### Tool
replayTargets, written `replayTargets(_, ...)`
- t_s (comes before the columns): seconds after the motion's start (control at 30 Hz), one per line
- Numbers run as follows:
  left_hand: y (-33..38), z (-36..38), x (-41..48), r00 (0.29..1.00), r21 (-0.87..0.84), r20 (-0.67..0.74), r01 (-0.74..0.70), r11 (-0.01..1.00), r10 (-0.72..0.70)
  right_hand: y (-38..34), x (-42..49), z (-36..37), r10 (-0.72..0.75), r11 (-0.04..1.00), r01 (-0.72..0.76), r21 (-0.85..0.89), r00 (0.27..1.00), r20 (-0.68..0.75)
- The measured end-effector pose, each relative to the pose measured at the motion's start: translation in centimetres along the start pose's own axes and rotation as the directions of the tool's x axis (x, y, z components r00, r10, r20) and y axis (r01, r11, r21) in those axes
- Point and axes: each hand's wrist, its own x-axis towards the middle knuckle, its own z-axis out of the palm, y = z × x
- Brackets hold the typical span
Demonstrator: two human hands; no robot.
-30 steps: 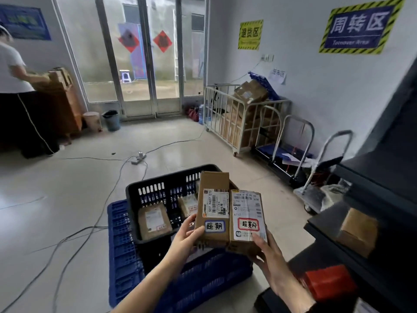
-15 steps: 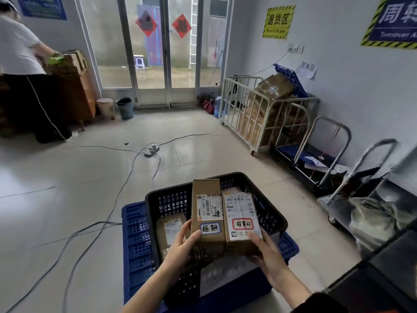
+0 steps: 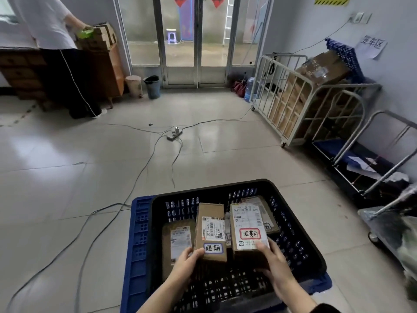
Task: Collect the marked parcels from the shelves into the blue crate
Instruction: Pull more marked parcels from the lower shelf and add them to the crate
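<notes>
Now both hands are low over the black plastic crate with holes in its walls [image 3: 293, 222], which sits inside the flat blue plastic crate [image 3: 138, 233]. The left hand [image 3: 187, 259] has its fingers wrapped tight on the long brown cardboard parcel with a blue-ringed mark [image 3: 211, 231]. The right hand [image 3: 272, 259] has its fingers closed tight on the wider brown parcel with a red-ringed mark [image 3: 248, 231]. Both parcels are just above two other brown parcels, one on the left [image 3: 177, 240] and one at the back right [image 3: 262, 206].

I think a few things could go wrong. Each hand grips only the near end of its box, so a box could tip and slip out. If they drop too soon, they could bump the parcels below or land on a corner. The two boxes are side by side, almost touching, so one could knock the other.
</notes>
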Motion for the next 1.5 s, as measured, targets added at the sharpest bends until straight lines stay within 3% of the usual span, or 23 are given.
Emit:
replayTargets(0.27, -1.5, 2.4, 6.7, 0.978, -0.082, -0.153, 0.133, 0.988, -0.144, 1.1, 7.7, 0.1, 0.165, 0.985, -0.162, -0.055, 0.983, 0.075)
replayTargets(0.43, -2.1, 1.9, 8.4, 0.966, -0.188, -0.152, 0.178, 0.966, -0.207, 2.2, 10.7, 0.3, 0.259, 0.965, -0.253, -0.066, 0.961, 0.102)
replayTargets(0.63, -2.4, 3.4, 9.6, 0.961, -0.189, -0.155, 0.197, 0.962, -0.228, 2.9, 12.4, -0.9, 0.311, 0.949, -0.306, -0.080, 0.948, 0.071)
replayTargets(0.83, -2.6, 3.4, 10.5, 0.948, -0.303, -0.143, 0.232, 0.924, -0.285, 3.4, 13.0, -0.5, 0.297, 0.949, -0.285, -0.138, 0.951, 0.083)
replayTargets(0.9, -2.5, 3.1, 10.2, 0.955, -0.170, -0.153, 0.228, 0.959, -0.254, 3.5, 13.1, -0.1, 0.285, 0.949, -0.268, -0.167, 0.954, 0.090)
replayTargets(0.97, -2.5, 2.7, 10.2, 0.970, 0.108, -0.189, 0.177, 0.978, -0.155, 3.7, 13.1, 0.2, 0.281, 0.946, -0.259, -0.193, 0.955, 0.092)
replayTargets(1.1, -1.9, 3.4, 10.7, 0.969, 0.431, -0.246, 0.129, 0.893, -0.022, 4.4, 13.3, 0.5, 0.282, 0.946, -0.266, -0.185, 0.957, 0.066)
replayTargets(1.3, -3.4, 4.3, 12.5, 0.969, 0.575, -0.244, 0.123, 0.809, 0.026, 5.2, 14.0, 0.8, 0.253, 0.958, -0.241, -0.154, 0.965, 0.065)
replayTargets(1.5, -3.7, 4.8, 13.7, 0.961, 0.751, -0.276, 0.215, 0.624, 0.000, 6.0, 14.1, 0.4, 0.250, 0.964, -0.243, -0.105, 0.966, 0.065)
